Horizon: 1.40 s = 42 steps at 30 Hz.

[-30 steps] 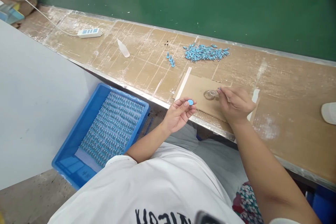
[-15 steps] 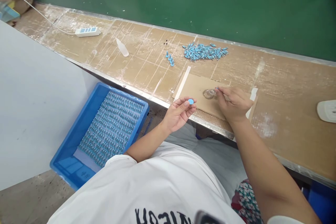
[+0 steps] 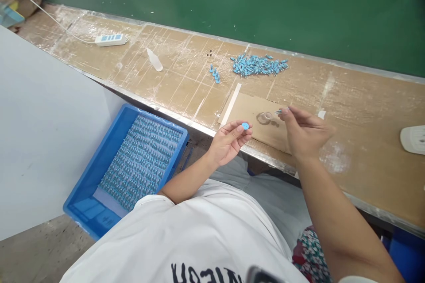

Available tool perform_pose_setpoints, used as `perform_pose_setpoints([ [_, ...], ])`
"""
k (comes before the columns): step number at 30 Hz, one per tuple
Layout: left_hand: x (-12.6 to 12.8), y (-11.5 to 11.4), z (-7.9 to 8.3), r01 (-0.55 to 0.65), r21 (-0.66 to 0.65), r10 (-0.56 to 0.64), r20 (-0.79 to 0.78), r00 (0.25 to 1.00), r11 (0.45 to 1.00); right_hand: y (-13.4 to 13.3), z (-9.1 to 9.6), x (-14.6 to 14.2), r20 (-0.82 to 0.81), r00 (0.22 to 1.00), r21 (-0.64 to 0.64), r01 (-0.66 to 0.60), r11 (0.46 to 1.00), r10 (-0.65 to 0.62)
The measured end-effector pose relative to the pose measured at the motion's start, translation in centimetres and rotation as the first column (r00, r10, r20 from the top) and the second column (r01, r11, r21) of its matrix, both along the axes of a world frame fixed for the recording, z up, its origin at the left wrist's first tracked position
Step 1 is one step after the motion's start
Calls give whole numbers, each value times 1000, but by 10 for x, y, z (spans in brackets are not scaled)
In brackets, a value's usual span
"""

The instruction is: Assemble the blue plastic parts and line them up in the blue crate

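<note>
My left hand [image 3: 229, 142] pinches a small round blue disc [image 3: 245, 126] between thumb and fingers, its flat face turned up, above the bench's front edge. To the right, my right hand [image 3: 307, 132] is closed on a small thin blue piece with pale ends [image 3: 278, 112], which sticks out leftward from the fingertips. Just left of that piece, a small clear round container [image 3: 265, 117] stands on a cardboard sheet [image 3: 254, 104]. Beyond it lies a heap of small blue pieces [image 3: 257, 65]. Several blue discs with upright stems [image 3: 215, 74] stand in a row left of the heap.
A white squeeze bottle [image 3: 155, 60] lies on the bench [image 3: 179, 84], with a power strip [image 3: 111, 40] farther left. A blue crate [image 3: 181, 141] holding rows of blue parts sits below the bench at left. A white object [image 3: 412, 140] is at the right edge.
My right hand has moved right, away from the clear container, and the thin blue piece now shows at its fingertips. My left hand has shifted slightly right and up with the disc.
</note>
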<state>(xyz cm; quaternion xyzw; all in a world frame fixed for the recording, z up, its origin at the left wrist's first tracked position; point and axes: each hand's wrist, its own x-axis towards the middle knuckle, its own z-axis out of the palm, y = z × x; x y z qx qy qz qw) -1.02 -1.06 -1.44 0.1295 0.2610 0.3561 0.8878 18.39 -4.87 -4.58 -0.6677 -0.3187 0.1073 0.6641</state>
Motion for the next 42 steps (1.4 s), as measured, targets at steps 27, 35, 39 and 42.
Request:
perform_pose_setpoints([
  [27, 9, -16, 16, 46, 16, -44, -70, 997, 999, -41, 42, -69, 449, 893, 167, -109, 980, 23],
  [35, 9, -16, 12, 33, 61, -31, -27, 999, 998, -42, 38, -67, 438, 898, 120, -102, 988, 39],
  [39, 9, -16, 11, 26, 47, -23, -58, 998, 999, -43, 38, -66, 476, 879, 99, -101, 990, 43],
  [42, 9, -16, 10, 28, 63, -25, -46, 999, 998, -42, 39, -67, 474, 880, 110, -105, 988, 40],
])
